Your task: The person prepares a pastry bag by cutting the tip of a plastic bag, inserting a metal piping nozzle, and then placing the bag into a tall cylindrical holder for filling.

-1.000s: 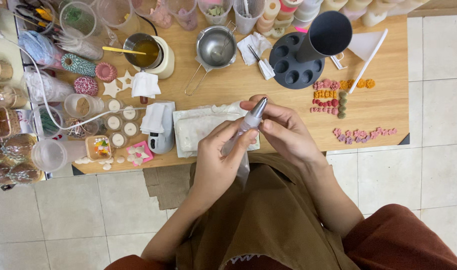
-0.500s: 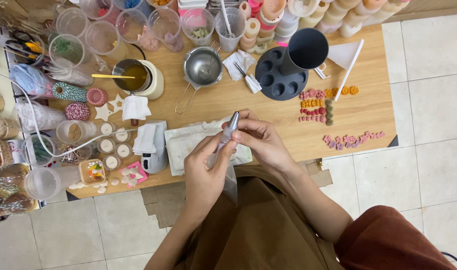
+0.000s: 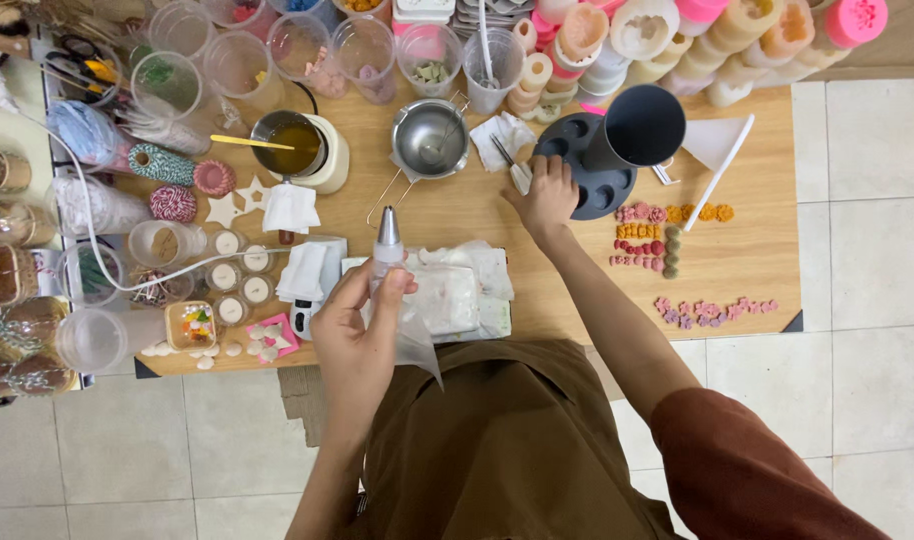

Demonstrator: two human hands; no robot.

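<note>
I see the left hand (image 3: 362,335) clenched around a piping bag (image 3: 392,290), metal tip up, above the counter (image 3: 457,215). Right hand (image 3: 549,195) rests, fingers curled, on the dark round tray (image 3: 587,165).

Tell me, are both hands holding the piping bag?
No, only the left hand grips the piping bag; the right hand reaches to the dark round tray.

Silver-tipped clear piping bag (image 3: 392,270), dark grey tray (image 3: 597,170), pale wooden table (image 3: 757,250).

packages: none clear | labels: none | signs: none | screens: none
</note>
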